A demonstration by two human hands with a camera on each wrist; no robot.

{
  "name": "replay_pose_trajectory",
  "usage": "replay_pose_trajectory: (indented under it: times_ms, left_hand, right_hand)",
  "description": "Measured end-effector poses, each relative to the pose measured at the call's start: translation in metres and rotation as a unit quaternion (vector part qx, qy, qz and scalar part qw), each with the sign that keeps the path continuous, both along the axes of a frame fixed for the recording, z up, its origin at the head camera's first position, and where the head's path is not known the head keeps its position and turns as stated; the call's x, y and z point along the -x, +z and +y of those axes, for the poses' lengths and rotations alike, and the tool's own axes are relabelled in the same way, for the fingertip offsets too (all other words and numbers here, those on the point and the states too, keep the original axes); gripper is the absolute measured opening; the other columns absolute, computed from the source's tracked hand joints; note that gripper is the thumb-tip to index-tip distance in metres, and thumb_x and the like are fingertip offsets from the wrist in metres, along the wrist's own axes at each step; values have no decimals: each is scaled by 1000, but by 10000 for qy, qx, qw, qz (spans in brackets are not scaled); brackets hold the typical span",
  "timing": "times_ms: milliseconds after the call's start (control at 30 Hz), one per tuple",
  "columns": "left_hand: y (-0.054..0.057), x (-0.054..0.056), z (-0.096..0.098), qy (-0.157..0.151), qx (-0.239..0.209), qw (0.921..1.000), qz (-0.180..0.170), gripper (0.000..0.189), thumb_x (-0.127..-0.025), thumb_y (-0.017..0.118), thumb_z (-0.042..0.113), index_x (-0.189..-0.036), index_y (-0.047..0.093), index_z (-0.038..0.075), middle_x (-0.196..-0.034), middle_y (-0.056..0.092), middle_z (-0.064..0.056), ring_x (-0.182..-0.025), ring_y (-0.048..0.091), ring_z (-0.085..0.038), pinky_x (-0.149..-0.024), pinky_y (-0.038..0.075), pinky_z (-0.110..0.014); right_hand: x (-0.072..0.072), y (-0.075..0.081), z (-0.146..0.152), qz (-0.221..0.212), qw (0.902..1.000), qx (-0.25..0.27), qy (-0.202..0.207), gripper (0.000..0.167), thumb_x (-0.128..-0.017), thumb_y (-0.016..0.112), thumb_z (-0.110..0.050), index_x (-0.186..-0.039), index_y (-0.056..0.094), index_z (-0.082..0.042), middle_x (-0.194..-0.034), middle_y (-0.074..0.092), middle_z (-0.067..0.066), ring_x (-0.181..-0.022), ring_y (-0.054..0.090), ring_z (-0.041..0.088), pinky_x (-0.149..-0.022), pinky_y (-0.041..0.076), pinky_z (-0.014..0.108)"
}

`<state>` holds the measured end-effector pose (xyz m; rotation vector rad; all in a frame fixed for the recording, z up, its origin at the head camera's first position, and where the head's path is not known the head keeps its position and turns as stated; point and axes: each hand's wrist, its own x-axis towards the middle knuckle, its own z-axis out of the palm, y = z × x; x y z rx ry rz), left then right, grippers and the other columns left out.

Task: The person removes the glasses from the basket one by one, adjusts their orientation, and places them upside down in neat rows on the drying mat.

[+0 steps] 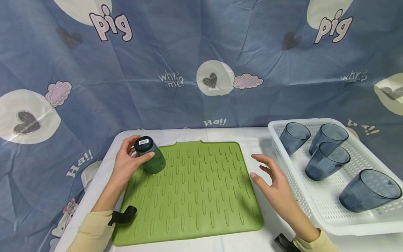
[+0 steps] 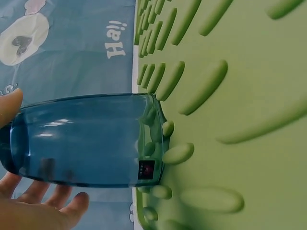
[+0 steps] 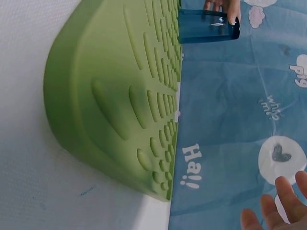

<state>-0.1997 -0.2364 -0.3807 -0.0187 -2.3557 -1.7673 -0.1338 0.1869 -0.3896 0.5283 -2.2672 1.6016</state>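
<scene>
A blue tinted drinking glass [image 1: 154, 159] stands upside down on the far left corner of a green ridged drying mat [image 1: 189, 196]. Its base, with a barcode sticker, faces up, and its rim end meets the ridges in the left wrist view. My left hand [image 1: 127, 162] holds the glass near the base, thumb on the near side and fingers round the other. Over the mat's right edge hovers my right hand [image 1: 275, 187], fingers loosely bent and spread, holding nothing. Its fingertips [image 3: 283, 191] appear at the lower right of the right wrist view.
Right of the mat, a white perforated basket [image 1: 299, 199] holds several similar glasses [image 1: 327, 162], upright and leaning. A white cloth [image 1: 252, 134] covers the table. Behind hangs a blue printed curtain [image 1: 176, 42], close to the table's back edge.
</scene>
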Motion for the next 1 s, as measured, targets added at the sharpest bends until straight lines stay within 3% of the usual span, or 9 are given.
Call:
replay_pose_trajectory:
  times_ms: [233, 400, 700, 1000]
  left_hand:
    - [3, -11, -4, 111, -34, 9999, 82, 81, -85, 79, 13, -151, 33, 16, -146, 39, -11, -128, 41, -27, -109, 32, -50]
    - [5, -21, -7, 161, 11, 9998, 135, 77, -85, 79, 13, -149, 36, 19, -142, 43, -10, -125, 45, -19, -109, 33, -48]
    - [14, -39, -6, 37, 333, 9983, 484, 71, -86, 77, 11, -146, 40, 18, -140, 46, -10, -126, 46, -24, -99, 40, -17]
    - [26, -51, 9, 173, 441, 9935, 1037, 69, -82, 79, 2, -142, 47, 15, -136, 50, -1, -125, 48, -18, -101, 40, -21]
  right_hand:
    - [-1, 0, 0, -14, 10000, -19, 21, 48, -92, 65, 1, -137, 51, -9, -138, 53, -2, -132, 43, 18, -109, 37, 30]
    - [-1, -1, -1, -16, 10000, 10, 41, 48, -92, 65, 2, -137, 52, -8, -137, 53, -2, -132, 43, 18, -108, 37, 29]
    - [0, -2, -1, 51, 10000, -19, 43, 48, -92, 65, 3, -137, 52, -7, -137, 54, -2, -132, 44, 18, -108, 38, 32]
    - [0, -2, -1, 31, 10000, 42, 56, 48, -91, 65, 3, -137, 52, -8, -137, 54, -1, -132, 44, 19, -108, 38, 31]
